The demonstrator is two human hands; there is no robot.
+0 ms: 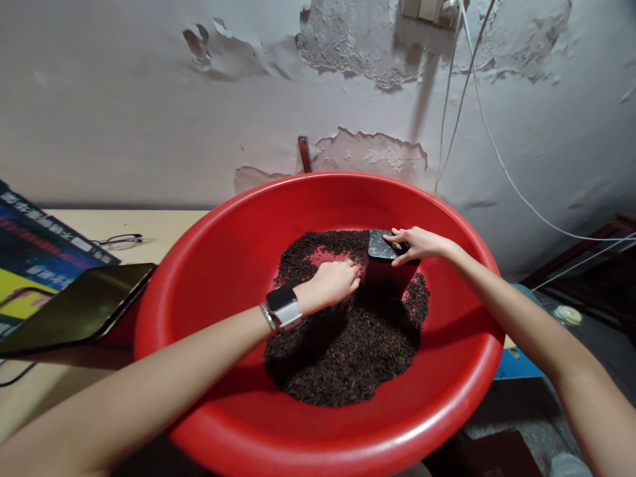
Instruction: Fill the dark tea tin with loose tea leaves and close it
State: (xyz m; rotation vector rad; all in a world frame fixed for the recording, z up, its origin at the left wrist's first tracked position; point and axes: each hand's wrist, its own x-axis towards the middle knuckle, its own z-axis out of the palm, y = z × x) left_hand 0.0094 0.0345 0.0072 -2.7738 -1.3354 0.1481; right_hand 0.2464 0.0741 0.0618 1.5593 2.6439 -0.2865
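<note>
A big red plastic basin (199,265) holds a heap of dark, dried loose leaves (342,368) that looks like tea. In the heap, right of the middle, stands a rectangular tea tin (392,277) with a black speckled lid and a small gold knob. My right hand (417,244) rests over this lid, its fingers and thumb around the knob. Left of the tin, my left hand (334,283) is low over the leaves, fingers curled in and partly hidden. Whether it holds any leaves is not visible. A smartwatch (282,299) is on my left wrist.
At left on the table (163,222) are eyeglasses (119,240), a printed box (44,252) and a dark shiny-topped object (84,305) close to the basin. Behind stands a peeling wall (149,119). Loose cables (479,99) hang at right.
</note>
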